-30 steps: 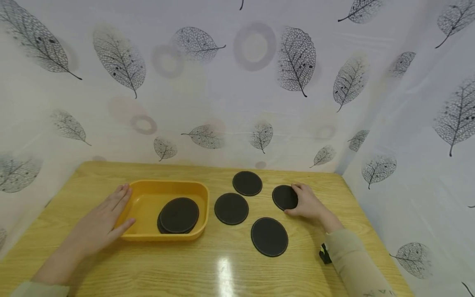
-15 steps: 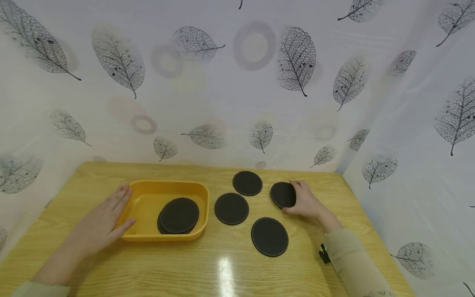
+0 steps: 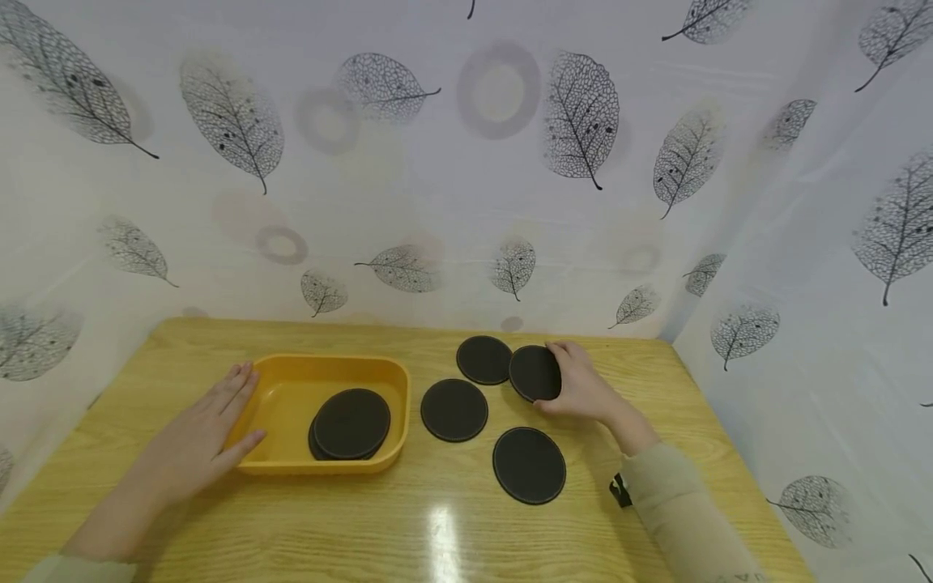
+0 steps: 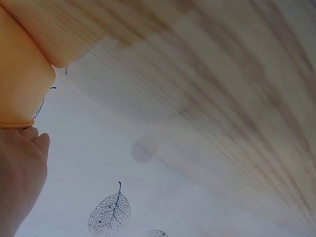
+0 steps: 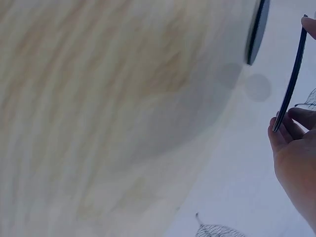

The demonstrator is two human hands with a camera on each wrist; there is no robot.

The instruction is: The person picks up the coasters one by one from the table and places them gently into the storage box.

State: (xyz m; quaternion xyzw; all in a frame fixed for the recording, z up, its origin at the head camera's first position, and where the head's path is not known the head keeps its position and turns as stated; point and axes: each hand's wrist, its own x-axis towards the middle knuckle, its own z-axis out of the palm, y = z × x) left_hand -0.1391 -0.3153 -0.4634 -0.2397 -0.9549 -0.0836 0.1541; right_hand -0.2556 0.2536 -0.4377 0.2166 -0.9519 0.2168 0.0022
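My right hand [image 3: 583, 389] pinches a round black coaster [image 3: 534, 372] with stitched edging, thumb at its near edge and fingers at its far edge. The right wrist view shows that coaster [image 5: 292, 79] edge-on, held clear of the table. In the head view it overlaps the right side of another coaster [image 3: 483, 359] at the back. Two more coasters lie flat nearby, one [image 3: 454, 410] beside the tray and one [image 3: 529, 465] closer to me. My left hand [image 3: 197, 437] rests with straight fingers along the left end of the yellow plastic tray [image 3: 401, 380]. Inside the tray, stacked coasters [image 3: 353, 423] overlap at the right.
The wood-grain table [image 3: 328, 526] meets a leaf-patterned curtain [image 3: 437, 194] along its back and right sides. A small black item [image 3: 620, 491] shows beside my right sleeve [image 3: 678, 502].
My right hand has raised the coaster and carried it leftward, toward the coaster at the back. The left hand and the tray have stayed in place.
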